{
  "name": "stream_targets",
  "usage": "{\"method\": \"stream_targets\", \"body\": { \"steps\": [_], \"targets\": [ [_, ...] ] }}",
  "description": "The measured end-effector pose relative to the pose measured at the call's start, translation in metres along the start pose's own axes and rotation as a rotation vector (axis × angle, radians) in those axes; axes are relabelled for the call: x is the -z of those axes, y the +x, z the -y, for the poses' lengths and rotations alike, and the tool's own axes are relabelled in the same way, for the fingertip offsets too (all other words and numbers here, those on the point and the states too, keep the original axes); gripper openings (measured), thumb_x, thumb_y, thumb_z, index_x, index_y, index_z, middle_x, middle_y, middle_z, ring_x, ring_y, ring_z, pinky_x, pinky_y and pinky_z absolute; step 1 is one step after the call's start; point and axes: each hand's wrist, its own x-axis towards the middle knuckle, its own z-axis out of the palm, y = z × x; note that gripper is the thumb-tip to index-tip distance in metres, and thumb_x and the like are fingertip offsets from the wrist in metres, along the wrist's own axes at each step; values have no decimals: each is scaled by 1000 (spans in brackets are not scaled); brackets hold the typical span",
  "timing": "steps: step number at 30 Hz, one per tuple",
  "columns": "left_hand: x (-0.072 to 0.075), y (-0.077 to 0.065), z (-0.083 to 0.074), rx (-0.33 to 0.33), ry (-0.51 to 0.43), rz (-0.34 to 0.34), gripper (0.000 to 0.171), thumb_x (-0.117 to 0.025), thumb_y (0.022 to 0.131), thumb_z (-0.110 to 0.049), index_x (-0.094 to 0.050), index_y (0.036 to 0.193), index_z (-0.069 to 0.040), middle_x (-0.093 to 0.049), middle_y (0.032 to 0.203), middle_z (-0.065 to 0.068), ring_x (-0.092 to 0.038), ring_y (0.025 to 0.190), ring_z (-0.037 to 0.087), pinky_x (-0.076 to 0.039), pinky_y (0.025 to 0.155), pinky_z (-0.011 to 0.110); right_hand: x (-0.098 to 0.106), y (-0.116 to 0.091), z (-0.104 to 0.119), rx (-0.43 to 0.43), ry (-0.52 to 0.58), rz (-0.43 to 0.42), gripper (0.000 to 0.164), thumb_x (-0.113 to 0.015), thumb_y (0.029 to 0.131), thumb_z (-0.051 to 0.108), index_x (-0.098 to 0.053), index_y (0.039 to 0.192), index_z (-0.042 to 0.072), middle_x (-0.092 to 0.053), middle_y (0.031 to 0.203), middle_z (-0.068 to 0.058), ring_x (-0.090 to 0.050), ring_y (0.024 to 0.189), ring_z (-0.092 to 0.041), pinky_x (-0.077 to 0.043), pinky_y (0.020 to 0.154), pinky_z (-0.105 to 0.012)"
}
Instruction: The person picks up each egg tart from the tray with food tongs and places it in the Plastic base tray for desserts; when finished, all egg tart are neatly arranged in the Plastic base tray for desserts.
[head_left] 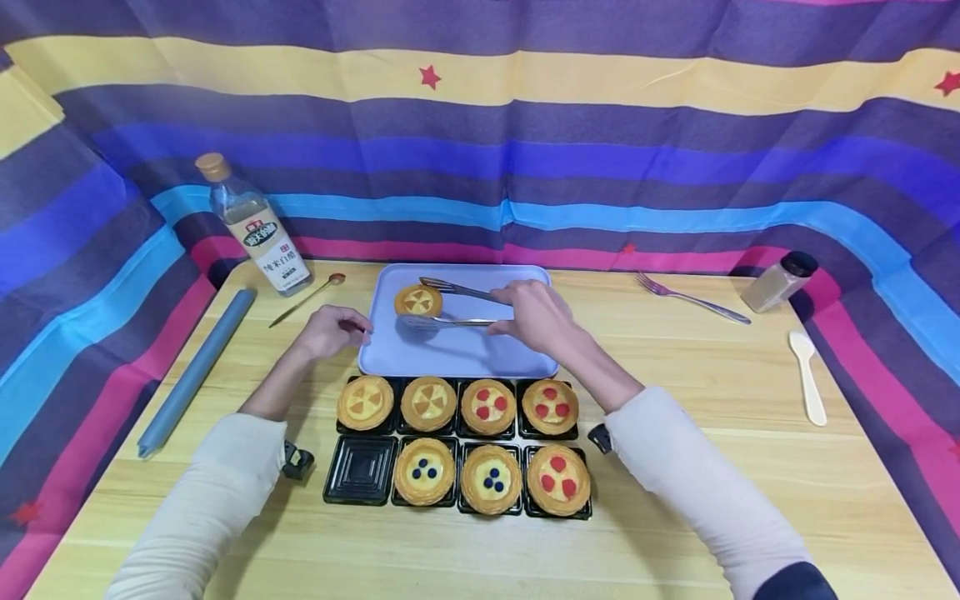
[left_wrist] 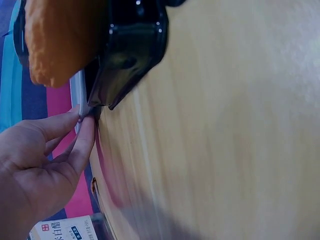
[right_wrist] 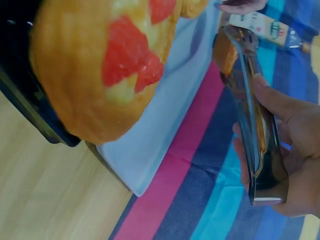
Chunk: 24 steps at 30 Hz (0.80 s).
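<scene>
My right hand (head_left: 536,315) grips metal tongs (head_left: 471,322) over the pale lavender tray (head_left: 487,360). Between the tongs' ends is an egg tart (head_left: 417,302) topped with tan wedges; whether it touches the tray I cannot tell. At the tray's left edge, my left hand (head_left: 332,332) pinches the rim between thumb and fingers, as the left wrist view shows. In front of the tray stand two rows of black square containers (head_left: 361,471). Several hold tarts, topped with wedges (head_left: 365,403), red fruit pieces (head_left: 488,407) or blueberries (head_left: 424,472). The front-left container shows its bare ridged base.
At the back left stands a vinegar bottle (head_left: 266,237), with a small long-handled spoon (head_left: 309,298) and a grey-blue roll (head_left: 197,372) nearby. On the right lie a fork (head_left: 693,302), a dark-capped shaker jar (head_left: 778,282) and a white spoon (head_left: 808,379). Striped cloth (head_left: 510,183) surrounds the table.
</scene>
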Motion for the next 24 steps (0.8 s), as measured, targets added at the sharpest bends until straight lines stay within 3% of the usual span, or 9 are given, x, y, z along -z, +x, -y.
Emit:
{"method": "stream_targets", "body": {
  "steps": [7, 13, 19, 24],
  "targets": [
    [0, 0, 2, -53, -29, -6, 15, -69, 82, -8, -70, 94, 0, -71, 86, 12, -61, 74, 11, -48, 65, 21, 12, -37, 3, 2, 80, -35, 56, -78, 77, 35, -63, 125, 10, -67, 118, -11, -63, 110, -28, -52, 89, -41],
    [0, 2, 2, -8, 6, 12, 18, -67, 84, -7, -69, 100, 2, -70, 96, 19, -62, 78, 12, -50, 69, 23, 18, -68, 12, 9, 109, -37, 56, -78, 76, 35, -63, 124, 10, -66, 120, -11, -61, 112, -28, -53, 88, -41],
    [1, 2, 0, 3, 13, 19, 20, -68, 84, -7, -68, 101, 3, -70, 99, 21, -59, 74, 6, -49, 69, 21, 19, -92, 23, 88, 99, -76, 57, -79, 75, 36, -64, 123, 9, -68, 117, -8, -64, 105, -24, -56, 80, -34],
    [2, 2, -1, 12, 14, 24, 20, -68, 85, -7, -68, 102, 3, -70, 99, 21, -61, 76, 9, -49, 69, 22, 16, -107, 35, 180, 101, -99, 55, -79, 74, 36, -66, 120, 9, -70, 114, -6, -65, 95, -18, -55, 75, -28]
  ]
}}
